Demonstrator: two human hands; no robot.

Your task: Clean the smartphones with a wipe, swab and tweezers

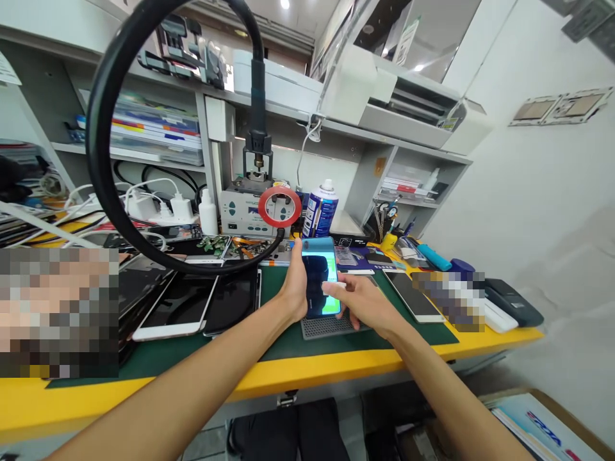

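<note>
My left hand (294,288) is wrapped round the left side of a smartphone (317,294), held upright above the mat. The phone's glossy blue face towards me has a small camera at the top left and bright green reflections. Over its right part reaches my right hand (368,301), thumb and forefinger pinched about a small white piece (335,287), whose kind I cannot make out. The other right fingers curl by the phone's right edge. Below lies a grey perforated plate (319,328) on the green mat (288,346).
Left lie a white-framed tablet (180,304) and a dark tablet (233,301); right, another white tablet (413,296). A thick black hose (98,128) arches in front, a red tape roll (280,206) by its end. Behind stand a spray can (321,208) and a grey station (245,211).
</note>
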